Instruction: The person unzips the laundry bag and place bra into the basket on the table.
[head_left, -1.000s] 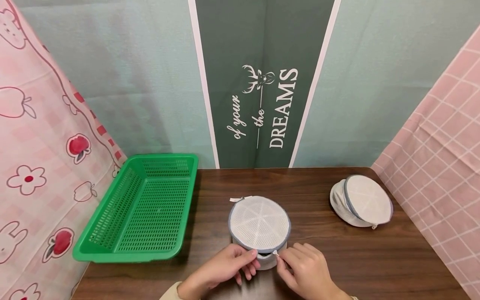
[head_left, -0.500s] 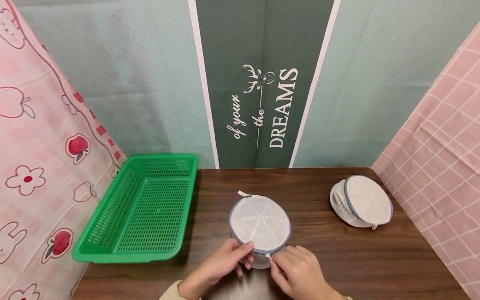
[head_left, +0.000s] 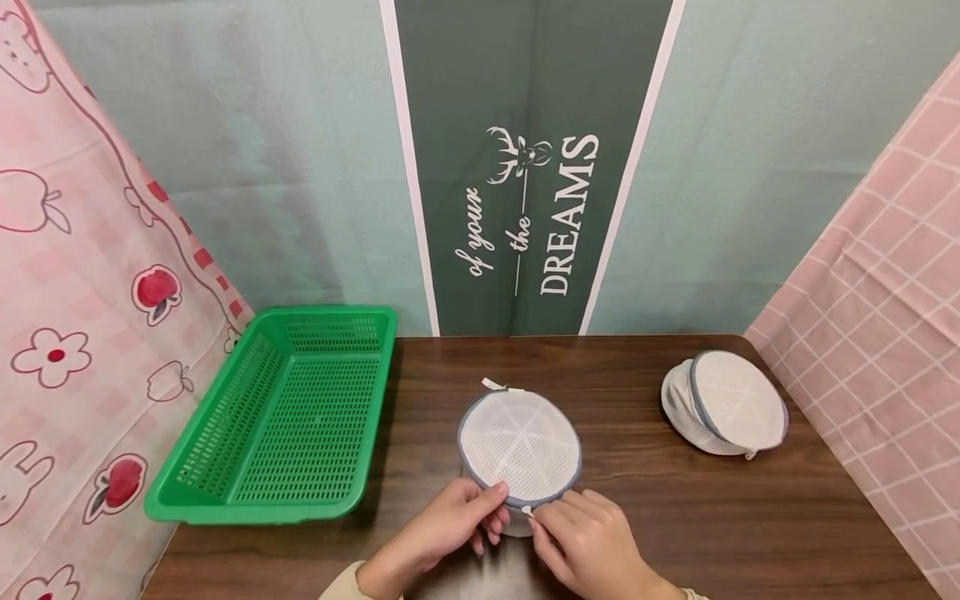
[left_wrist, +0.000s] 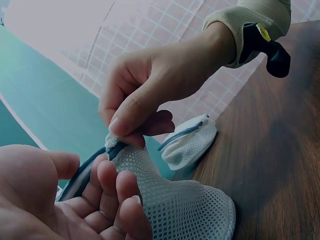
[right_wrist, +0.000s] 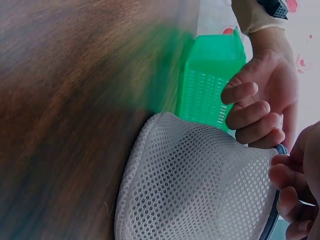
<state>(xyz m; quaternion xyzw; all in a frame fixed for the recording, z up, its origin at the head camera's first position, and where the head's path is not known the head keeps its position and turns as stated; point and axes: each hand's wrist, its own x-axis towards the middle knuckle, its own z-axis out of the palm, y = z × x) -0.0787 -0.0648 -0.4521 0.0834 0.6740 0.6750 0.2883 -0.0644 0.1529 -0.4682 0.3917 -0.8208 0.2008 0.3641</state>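
A round white mesh laundry bag (head_left: 519, 446) with a blue-grey zipped rim stands on the table in the head view. My left hand (head_left: 457, 521) pinches the near-left rim, thumb on top and fingers below. At the front of the rim, my right hand (head_left: 588, 537) grips the small white zipper pull (head_left: 527, 510) between thumb and forefinger, as the left wrist view also shows at the zipper pull (left_wrist: 111, 141). Mesh side wall (right_wrist: 190, 175) fills much of the right wrist view. Something dark shows faintly through it, but its kind is unclear.
A second white mesh laundry bag (head_left: 735, 400), partly collapsed, lies at the table's right side. On the left stands a green perforated plastic basket (head_left: 363, 467). The brown wooden table (head_left: 622, 367) meets hanging curtains at its back and sides.
My right hand has drawn the zipper pull leftward along the front rim toward my left hand. The gap seen under the rim has narrowed. My left thumb has shifted slightly onto the top.
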